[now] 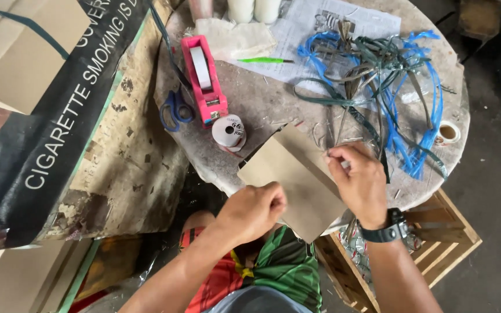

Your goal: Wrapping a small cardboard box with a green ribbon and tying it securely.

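From my seat, the biggest thing in view is the round counter (262,104), stained and grey, with a large dark printed banner (47,127) draped over boards to its left. Below its near edge on the right stands a wooden crate (436,237).

At the near edge of the counter, a brown cardboard sheet (300,179) hangs partly over the rim, tilted like a diamond, right between my two hands. My left hand (253,211) is curled into a closed fist at the sheet's lower left edge, pinching it; the fingertips are tucked out of sight, so I cannot tell exactly how they grip. My right hand (358,179), with a dark wristwatch (387,230) on the wrist, rests on the sheet's upper right side, fingers drawn narrowly together at its edge; whether they hold something small there I cannot tell.

Beyond the right hand lies a tangle of blue and dark green plastic straps (389,87) on a newspaper sheet (314,35). Left of that sits a pink tape dispenser (203,78), with blue-handled scissors (175,110) just beside it and a white tape roll (229,132) near its front end. A green pen (262,60) lies on the paper, and a small roll of tape (449,132) sits near the counter's right rim.
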